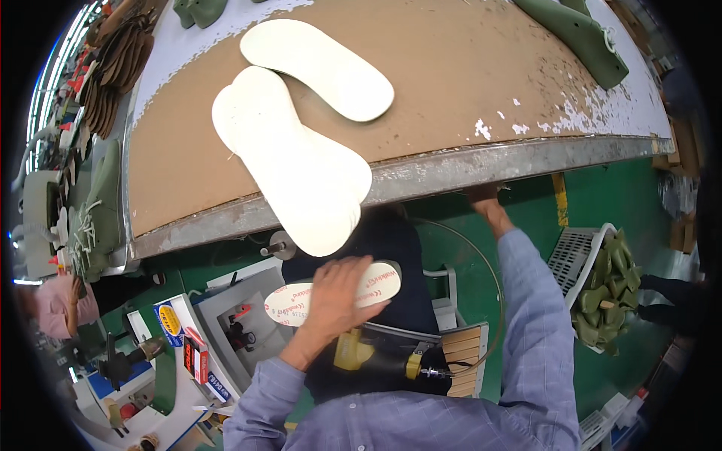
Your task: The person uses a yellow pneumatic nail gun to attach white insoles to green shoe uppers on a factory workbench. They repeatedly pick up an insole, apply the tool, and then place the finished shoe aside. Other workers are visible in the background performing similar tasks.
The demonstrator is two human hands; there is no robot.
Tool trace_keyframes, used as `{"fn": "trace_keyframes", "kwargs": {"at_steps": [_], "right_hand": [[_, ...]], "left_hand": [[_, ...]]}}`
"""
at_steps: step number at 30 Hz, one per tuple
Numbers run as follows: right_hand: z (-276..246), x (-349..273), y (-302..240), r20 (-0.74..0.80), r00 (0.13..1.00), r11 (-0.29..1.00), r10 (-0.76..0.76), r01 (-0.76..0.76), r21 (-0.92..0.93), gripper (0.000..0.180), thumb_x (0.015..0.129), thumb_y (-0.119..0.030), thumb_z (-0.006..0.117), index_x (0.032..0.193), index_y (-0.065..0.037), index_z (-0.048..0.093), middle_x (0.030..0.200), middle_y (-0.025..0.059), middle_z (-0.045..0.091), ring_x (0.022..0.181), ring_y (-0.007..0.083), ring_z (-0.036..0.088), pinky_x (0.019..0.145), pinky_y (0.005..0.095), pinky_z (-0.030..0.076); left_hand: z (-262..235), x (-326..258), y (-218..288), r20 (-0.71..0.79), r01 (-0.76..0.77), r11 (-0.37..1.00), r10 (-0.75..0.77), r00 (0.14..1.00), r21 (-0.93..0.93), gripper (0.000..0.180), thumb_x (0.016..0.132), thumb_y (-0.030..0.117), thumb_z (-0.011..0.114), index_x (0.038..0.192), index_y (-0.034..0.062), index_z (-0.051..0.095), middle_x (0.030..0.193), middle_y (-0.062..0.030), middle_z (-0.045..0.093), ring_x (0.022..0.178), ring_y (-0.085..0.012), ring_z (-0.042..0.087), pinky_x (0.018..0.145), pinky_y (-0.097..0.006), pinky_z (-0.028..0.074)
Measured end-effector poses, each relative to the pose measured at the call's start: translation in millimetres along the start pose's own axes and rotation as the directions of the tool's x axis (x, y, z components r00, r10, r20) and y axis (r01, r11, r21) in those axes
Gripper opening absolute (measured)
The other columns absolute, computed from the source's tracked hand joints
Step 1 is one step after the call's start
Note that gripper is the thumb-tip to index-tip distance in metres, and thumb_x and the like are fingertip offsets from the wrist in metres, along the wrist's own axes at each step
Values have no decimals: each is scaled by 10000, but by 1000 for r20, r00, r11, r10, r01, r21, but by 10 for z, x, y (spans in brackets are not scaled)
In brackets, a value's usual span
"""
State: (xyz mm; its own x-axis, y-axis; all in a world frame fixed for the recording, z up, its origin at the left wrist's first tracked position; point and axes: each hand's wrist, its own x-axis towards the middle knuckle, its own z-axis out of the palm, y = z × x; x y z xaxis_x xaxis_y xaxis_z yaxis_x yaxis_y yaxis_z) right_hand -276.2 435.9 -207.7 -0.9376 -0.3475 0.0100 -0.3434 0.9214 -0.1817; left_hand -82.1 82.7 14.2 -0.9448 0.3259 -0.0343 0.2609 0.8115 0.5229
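My left hand is closed over the middle of a white insole with red print, held above my lap. My right hand reaches to the underside of the bench's front edge, and its fingers are hidden there. Ahead of my left hand, an overlapping stack of white insoles lies on the bench, its near end hanging over the edge. Behind the stack lies a separate white insole. On my lap rests a yellow and dark air tool, joined by its metal fitting to a thin hose.
The bench has a brown top and a worn metal edge. A green shoe last lies at its far right. A white crate of green lasts stands on the floor at right. Small boxes fill a shelf at left.
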Motion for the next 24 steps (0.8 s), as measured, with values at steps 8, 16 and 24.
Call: {"fn": "trace_keyframes", "kwargs": {"at_steps": [8, 16, 24], "right_hand": [[-722, -1058, -625, 130, 840, 394, 527, -377, 838, 454, 1089, -260, 485, 1486, -43, 459, 998, 181, 686, 863, 209, 616, 794, 364, 506], [-914, -1590, -537, 331, 741, 86, 584, -462, 883, 412, 1108, -304, 475, 1418, -37, 524, 887, 61, 625, 638, 133, 611, 554, 301, 487], [-2704, -2551, -1571, 438, 837, 13, 328, -467, 884, 529, 1109, -193, 370, 1608, -54, 266, 758, 10, 531, 513, 61, 473, 454, 225, 401]], "left_hand": [[-1, -265, -151, -24, -10, 978, 15, 1000, 209, 843, 665, 464, 897, 1372, 116, 600, 1299, -78, 640, 1283, -343, 545, 1120, -568, 363], [32, -293, -230, -67, -108, 989, 115, 991, 100, 921, 645, 374, 918, 1414, 51, 528, 1282, -166, 623, 1172, -367, 575, 1001, -504, 402], [-48, -424, -213, -67, -107, 990, 114, 991, 95, 893, 645, 316, 927, 1408, 47, 549, 1329, -161, 610, 1225, -365, 559, 1047, -493, 397]]}}
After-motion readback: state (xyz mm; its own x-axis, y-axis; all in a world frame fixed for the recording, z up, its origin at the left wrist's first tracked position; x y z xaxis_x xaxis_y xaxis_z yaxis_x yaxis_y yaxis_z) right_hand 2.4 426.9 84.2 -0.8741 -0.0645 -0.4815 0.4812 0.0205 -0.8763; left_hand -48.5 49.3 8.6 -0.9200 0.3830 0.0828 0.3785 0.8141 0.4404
